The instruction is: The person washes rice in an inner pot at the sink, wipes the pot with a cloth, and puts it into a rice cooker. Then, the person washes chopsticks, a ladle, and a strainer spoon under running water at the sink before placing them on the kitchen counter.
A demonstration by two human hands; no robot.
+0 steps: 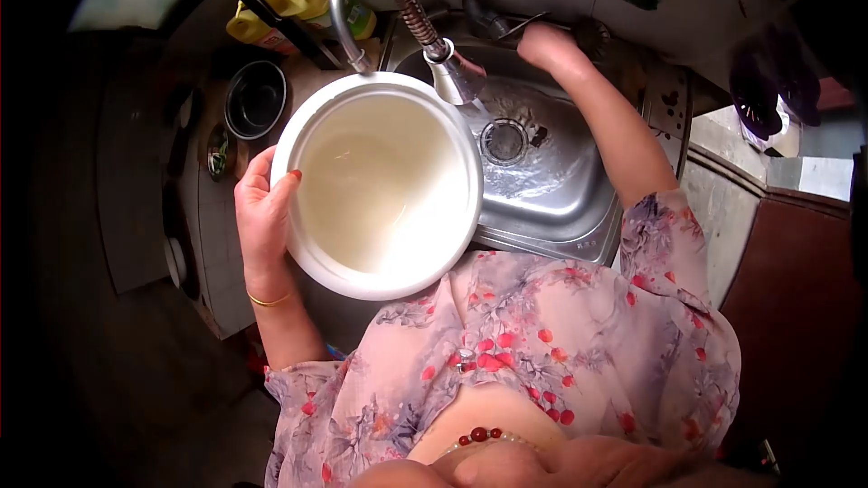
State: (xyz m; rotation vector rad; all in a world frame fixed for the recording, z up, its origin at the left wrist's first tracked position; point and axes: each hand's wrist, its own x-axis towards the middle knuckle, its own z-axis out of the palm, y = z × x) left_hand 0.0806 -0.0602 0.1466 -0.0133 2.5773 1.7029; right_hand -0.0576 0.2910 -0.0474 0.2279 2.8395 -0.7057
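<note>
- The left hand is closed on the rim of the white bucket, thumb over the lip, at the left edge of the sink.
- The bucket is round, smooth and thick-lipped; its pale inside shows a bright sheen, and whether it contains water is unclear.
- The right hand is bent down at the sink's far right; its fingers are hidden, so their grip cannot be told.
- Water runs from the flared metal spout into the shiny steel sink, outside the bucket.
</note>
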